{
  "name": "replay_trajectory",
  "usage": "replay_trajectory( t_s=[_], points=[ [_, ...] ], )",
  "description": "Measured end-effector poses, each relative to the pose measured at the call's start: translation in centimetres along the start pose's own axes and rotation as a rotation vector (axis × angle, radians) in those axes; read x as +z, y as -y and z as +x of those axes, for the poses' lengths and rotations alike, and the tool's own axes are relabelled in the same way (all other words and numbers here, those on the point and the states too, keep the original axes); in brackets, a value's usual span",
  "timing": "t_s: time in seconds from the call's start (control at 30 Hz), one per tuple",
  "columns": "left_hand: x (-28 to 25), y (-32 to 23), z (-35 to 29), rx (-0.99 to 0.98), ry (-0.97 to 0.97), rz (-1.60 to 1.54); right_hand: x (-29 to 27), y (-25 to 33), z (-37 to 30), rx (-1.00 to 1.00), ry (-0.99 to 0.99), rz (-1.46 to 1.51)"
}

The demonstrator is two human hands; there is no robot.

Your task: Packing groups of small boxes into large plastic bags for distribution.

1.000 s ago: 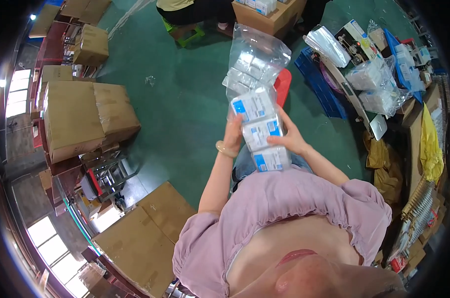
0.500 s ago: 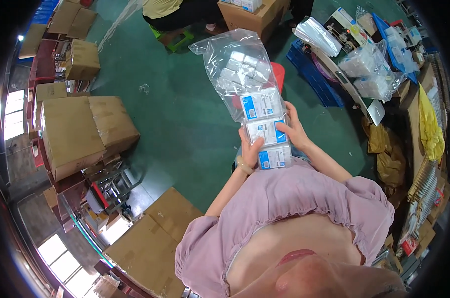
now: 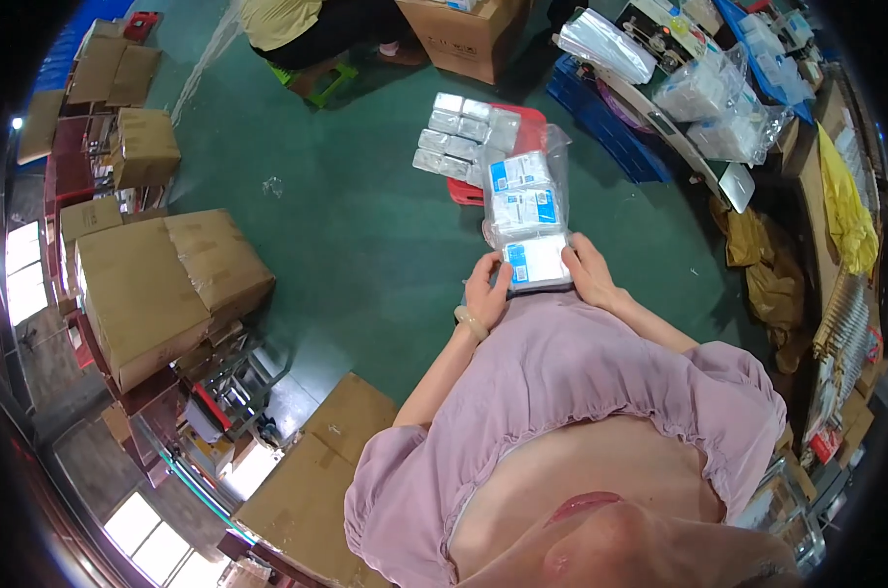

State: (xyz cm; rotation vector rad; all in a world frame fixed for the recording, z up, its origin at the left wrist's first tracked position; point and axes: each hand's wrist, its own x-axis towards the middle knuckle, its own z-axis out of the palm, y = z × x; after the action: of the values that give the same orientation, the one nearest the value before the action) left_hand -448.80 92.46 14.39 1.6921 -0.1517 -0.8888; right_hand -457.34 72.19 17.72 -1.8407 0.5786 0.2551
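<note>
Three white-and-blue packs lie in a row in front of me, with a clear plastic bag [image 3: 558, 157] around at least the farther ones. My left hand [image 3: 486, 287] grips the left side of the nearest pack [image 3: 540, 263], fingers bent and thumb at its edge. On the opposite side my right hand [image 3: 591, 269] holds that same pack. Whether the bag covers this nearest pack is hard to see. Just beyond stands a red stool [image 3: 466, 194], with several silvery wrapped packs [image 3: 447, 143] in rows on it.
Large cardboard boxes [image 3: 135, 284] are stacked on the left. Ahead, a person [image 3: 316, 29] sits on a green stool [image 3: 331, 86] beside an upright carton [image 3: 463, 34]. On the right, a cluttered bench bears a machine and bagged white goods [image 3: 698, 98]; yellow plastic [image 3: 845, 211] hangs farther along.
The bag's puffed-out far end has collapsed toward the packs, uncovering the silvery packs on the stool. My hands have moved from the middle pack to both sides of the nearest one.
</note>
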Motion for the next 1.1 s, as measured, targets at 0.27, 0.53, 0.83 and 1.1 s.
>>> replay_trajectory(
  t_s=[0.27, 0.53, 0.83, 1.1],
  points=[
    [1.0, 1.1, 3.6, 0.086, -0.135, -0.225, 0.6, -2.0, 2.3, -0.152, -0.271, 0.097],
    [2.2, 2.6, 5.7, 0.110, -0.358, 0.126, -1.3, -2.9, 3.1, -0.175, -0.357, -0.409],
    [2.0, -3.7, 7.8, 0.159, -0.190, 0.301, -3.0, -2.0, 3.9, 0.057, -0.125, -0.767],
    [-0.5, -5.0, 10.3, 0.459, -0.113, 0.636, -7.1, -0.1, 5.9, -0.043, -0.295, -0.766]
  ],
)
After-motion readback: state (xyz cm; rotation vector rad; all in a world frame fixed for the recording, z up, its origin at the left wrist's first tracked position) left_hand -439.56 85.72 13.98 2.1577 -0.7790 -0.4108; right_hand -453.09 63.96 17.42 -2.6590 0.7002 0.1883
